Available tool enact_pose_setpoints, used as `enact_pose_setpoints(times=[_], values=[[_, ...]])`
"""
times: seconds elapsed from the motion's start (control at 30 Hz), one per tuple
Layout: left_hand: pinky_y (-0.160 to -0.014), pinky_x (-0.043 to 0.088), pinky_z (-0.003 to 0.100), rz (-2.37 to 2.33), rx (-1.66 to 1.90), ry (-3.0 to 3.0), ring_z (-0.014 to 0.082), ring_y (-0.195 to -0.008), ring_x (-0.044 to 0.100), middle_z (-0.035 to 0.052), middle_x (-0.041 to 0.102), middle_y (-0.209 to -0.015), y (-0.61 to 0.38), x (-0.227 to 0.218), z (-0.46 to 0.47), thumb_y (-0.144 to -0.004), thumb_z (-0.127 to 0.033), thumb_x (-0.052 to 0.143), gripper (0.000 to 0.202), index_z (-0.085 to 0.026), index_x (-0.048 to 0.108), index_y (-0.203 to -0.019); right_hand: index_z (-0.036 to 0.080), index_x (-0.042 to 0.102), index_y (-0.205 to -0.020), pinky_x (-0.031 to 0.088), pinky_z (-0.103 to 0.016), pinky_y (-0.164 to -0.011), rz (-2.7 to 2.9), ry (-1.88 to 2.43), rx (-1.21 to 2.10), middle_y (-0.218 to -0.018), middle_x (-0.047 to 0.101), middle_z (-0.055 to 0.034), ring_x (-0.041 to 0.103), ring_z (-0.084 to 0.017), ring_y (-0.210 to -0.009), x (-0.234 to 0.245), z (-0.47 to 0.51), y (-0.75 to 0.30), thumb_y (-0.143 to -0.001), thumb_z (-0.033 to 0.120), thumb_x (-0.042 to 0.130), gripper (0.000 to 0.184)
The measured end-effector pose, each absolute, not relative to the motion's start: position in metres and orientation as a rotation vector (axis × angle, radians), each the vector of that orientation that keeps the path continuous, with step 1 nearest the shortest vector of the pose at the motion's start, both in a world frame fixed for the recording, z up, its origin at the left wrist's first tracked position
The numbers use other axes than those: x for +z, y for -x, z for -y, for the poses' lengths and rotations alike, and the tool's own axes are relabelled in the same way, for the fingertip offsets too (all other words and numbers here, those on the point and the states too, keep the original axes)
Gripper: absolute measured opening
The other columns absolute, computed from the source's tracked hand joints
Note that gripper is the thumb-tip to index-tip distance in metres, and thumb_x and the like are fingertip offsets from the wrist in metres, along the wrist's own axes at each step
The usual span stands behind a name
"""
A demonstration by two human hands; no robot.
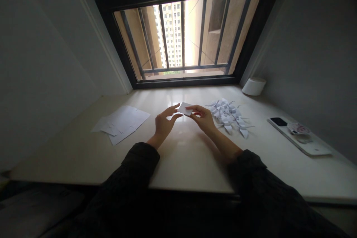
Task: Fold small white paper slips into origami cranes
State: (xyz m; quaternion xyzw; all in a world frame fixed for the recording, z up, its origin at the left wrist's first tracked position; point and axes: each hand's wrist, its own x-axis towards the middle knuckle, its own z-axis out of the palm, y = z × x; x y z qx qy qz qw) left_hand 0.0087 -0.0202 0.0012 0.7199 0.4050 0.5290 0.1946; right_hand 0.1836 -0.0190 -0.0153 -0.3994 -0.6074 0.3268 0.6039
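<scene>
I hold a small folded piece of white paper (pixel 185 108) just above the pale table (pixel 184 156), near its middle. My left hand (pixel 164 122) pinches the paper's left edge between thumb and fingers. My right hand (pixel 203 118) grips its right side with curled fingers. Both forearms wear dark sleeves. A pile of several folded white paper cranes (pixel 229 116) lies just to the right of my right hand. A loose spread of flat white sheets (pixel 121 123) lies to the left of my left hand.
A white phone (pixel 299 137) with a sticker lies at the right. A white round container (pixel 254 86) stands at the back right corner. A barred window (pixel 185 37) runs along the back. Walls close in on both sides.
</scene>
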Motion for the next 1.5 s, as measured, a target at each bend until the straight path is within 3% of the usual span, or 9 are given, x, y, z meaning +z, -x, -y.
enact_pose_setpoints(times=[0.2, 0.63, 0.97, 1.5], values=[[-0.079, 0.054, 0.033, -1.052, 1.474, -1.837, 0.0200, -0.083, 0.068, 0.0038, 0.073, -0.090, -0.010, -0.006, 0.015, -0.073, -0.035, 0.069, 0.021, -0.024, 0.073, -0.090, 0.024, 0.071, -0.086, 0.049, -0.029, -0.065, 1.422, 0.910, 0.772, -0.087, 0.072, -0.0022, 0.063, -0.016, -0.074, -0.014, 0.021, -0.181, -0.065, 0.033, 0.072, 0.022], [-0.085, 0.053, 0.037, -1.031, 1.552, -1.705, 0.0210, -0.086, 0.068, 0.0040, 0.073, -0.091, -0.012, -0.004, 0.016, -0.070, -0.033, 0.071, 0.020, -0.023, 0.074, -0.087, 0.024, 0.073, -0.082, 0.050, -0.031, -0.065, 1.299, 0.894, 0.878, -0.078, 0.071, -0.0021, 0.063, -0.016, -0.068, -0.016, 0.023, -0.176, -0.060, 0.033, 0.078, 0.024], [-0.080, 0.054, 0.034, -0.996, 1.500, -1.570, 0.0190, -0.081, 0.068, 0.0039, 0.073, -0.086, -0.014, -0.007, 0.015, -0.066, -0.033, 0.074, 0.022, -0.022, 0.074, -0.085, 0.022, 0.073, -0.073, 0.053, -0.037, -0.079, 1.106, 0.865, 1.019, -0.075, 0.073, -0.0024, 0.068, -0.021, -0.074, -0.011, 0.028, -0.171, -0.051, 0.036, 0.082, 0.027], [-0.078, 0.053, 0.033, -1.019, 1.511, -1.684, 0.0184, -0.081, 0.067, 0.0043, 0.073, -0.085, -0.012, -0.011, 0.013, -0.071, -0.037, 0.069, 0.022, -0.021, 0.073, -0.085, 0.023, 0.073, -0.068, 0.053, -0.035, -0.073, 1.142, 0.874, 0.969, -0.071, 0.073, -0.0025, 0.067, -0.020, -0.071, -0.012, 0.029, -0.172, -0.057, 0.037, 0.080, 0.020]])
